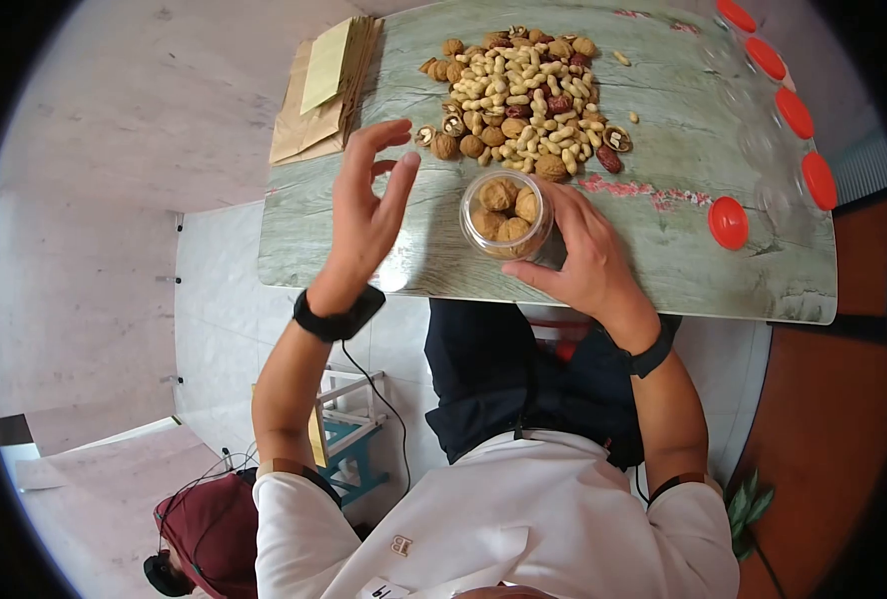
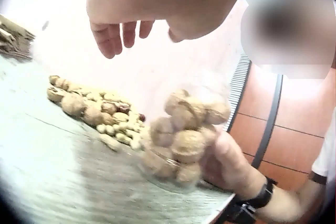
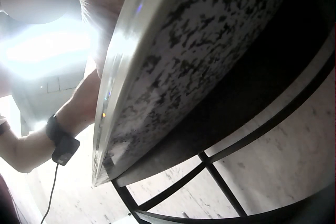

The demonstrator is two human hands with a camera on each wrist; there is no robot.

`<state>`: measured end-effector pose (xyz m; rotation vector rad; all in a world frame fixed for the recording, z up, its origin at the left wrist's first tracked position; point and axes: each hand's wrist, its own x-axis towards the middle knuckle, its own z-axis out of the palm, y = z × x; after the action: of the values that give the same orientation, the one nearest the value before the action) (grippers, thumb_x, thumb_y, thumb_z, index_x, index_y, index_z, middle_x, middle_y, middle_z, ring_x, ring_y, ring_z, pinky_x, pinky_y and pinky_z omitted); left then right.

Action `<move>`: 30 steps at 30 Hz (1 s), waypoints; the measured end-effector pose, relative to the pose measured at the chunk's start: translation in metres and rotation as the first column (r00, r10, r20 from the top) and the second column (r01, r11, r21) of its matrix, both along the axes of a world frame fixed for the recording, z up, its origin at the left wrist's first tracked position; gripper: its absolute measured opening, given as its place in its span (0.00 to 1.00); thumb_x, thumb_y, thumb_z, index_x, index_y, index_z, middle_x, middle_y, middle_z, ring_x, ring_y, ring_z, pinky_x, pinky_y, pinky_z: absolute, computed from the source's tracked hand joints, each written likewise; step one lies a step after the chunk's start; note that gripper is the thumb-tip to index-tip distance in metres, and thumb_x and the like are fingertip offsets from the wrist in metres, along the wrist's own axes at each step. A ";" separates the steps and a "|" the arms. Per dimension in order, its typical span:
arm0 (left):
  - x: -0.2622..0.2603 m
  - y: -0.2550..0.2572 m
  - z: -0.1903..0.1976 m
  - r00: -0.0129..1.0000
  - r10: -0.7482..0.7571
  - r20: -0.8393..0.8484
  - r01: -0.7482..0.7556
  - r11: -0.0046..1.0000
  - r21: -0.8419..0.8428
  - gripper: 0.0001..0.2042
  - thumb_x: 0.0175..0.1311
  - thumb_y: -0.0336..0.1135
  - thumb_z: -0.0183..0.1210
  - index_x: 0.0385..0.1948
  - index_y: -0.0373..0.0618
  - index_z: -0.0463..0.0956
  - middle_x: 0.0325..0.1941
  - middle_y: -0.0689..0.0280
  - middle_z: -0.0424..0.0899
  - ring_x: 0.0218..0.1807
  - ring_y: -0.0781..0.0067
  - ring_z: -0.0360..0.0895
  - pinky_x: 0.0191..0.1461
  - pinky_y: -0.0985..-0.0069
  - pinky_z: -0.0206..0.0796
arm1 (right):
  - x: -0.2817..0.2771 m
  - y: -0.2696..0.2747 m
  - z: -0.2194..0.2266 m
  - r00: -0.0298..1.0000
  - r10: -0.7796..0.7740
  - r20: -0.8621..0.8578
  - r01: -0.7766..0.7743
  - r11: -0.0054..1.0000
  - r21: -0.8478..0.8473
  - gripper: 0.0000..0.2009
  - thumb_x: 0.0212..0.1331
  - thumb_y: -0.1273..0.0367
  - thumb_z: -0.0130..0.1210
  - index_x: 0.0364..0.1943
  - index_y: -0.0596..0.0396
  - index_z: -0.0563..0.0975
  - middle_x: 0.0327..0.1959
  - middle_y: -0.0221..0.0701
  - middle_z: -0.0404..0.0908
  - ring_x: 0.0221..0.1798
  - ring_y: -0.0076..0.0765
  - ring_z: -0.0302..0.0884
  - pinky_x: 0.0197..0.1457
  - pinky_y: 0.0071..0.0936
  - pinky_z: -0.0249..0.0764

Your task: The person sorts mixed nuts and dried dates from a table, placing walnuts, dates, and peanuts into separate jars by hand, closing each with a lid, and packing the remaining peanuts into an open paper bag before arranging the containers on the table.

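A clear plastic jar [image 1: 466, 228] with walnuts [image 1: 498, 194] inside stands near the table's front edge, its mouth uncovered. My right hand [image 1: 588, 255] holds the jar from its right side, thumb low in front and fingers along the wall. In the left wrist view, walnuts fill the jar [image 2: 176, 186] in several layers. My left hand [image 1: 368, 205] hovers left of the jar, fingers loosely bent and thumb apart, with nothing in it. Beyond the jar lies a heap of peanuts [image 1: 508, 75], with walnuts and red dates [image 1: 559, 104] mixed in.
Brown paper bags [image 1: 298, 130] lie at the table's far left. Along the right edge stand several clear jars with red lids [image 1: 795, 113]; a nearer red lid [image 1: 729, 223] is also there. The table's rim [image 3: 118, 72] and underside fill much of the right wrist view.
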<state>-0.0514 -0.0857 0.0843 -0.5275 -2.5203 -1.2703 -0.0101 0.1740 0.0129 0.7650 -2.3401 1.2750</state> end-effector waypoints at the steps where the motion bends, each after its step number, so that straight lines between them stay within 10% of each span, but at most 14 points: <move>1: -0.011 -0.006 -0.003 0.999 0.045 0.003 -0.045 0.998 -0.046 0.16 0.74 0.27 0.58 0.61 0.40 0.75 0.62 0.61 0.80 0.65 0.70 0.76 0.59 0.70 0.74 | 0.000 0.000 0.000 1.000 0.005 0.011 -0.005 1.000 -0.002 0.43 0.51 0.54 0.75 0.69 0.60 0.69 0.64 0.49 0.77 0.67 0.58 0.75 0.70 0.49 0.72; 12: -0.060 -0.017 -0.036 0.975 -0.086 -0.207 -0.059 0.793 -0.606 0.23 0.52 0.36 0.75 0.51 0.45 0.82 0.55 0.59 0.81 0.61 0.49 0.73 0.64 0.59 0.70 | 0.000 0.002 0.002 0.999 0.011 0.036 -0.011 1.000 0.013 0.44 0.51 0.53 0.75 0.69 0.61 0.69 0.64 0.50 0.77 0.67 0.58 0.75 0.71 0.49 0.71; 23: -0.086 -0.009 -0.037 0.982 0.015 -0.190 -0.107 0.868 -0.485 0.22 0.64 0.45 0.69 0.55 0.41 0.82 0.58 0.55 0.83 0.62 0.49 0.74 0.65 0.58 0.68 | -0.001 0.001 0.001 1.000 0.006 0.020 -0.007 1.000 0.029 0.43 0.51 0.53 0.75 0.69 0.60 0.69 0.64 0.49 0.77 0.66 0.57 0.75 0.69 0.48 0.72; 30: -0.106 0.009 -0.046 0.998 0.060 -0.019 -0.061 0.858 -0.510 0.17 0.58 0.41 0.72 0.46 0.42 0.86 0.42 0.58 0.90 0.40 0.58 0.86 0.49 0.64 0.78 | 0.001 0.002 0.003 1.000 -0.011 0.018 0.010 0.999 0.039 0.43 0.51 0.53 0.75 0.69 0.60 0.69 0.64 0.48 0.77 0.65 0.58 0.76 0.69 0.48 0.73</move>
<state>-0.1578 -0.0763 0.0385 -0.5463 -2.8428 -0.5571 -0.0095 0.1759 0.0162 0.7554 -2.3869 1.2412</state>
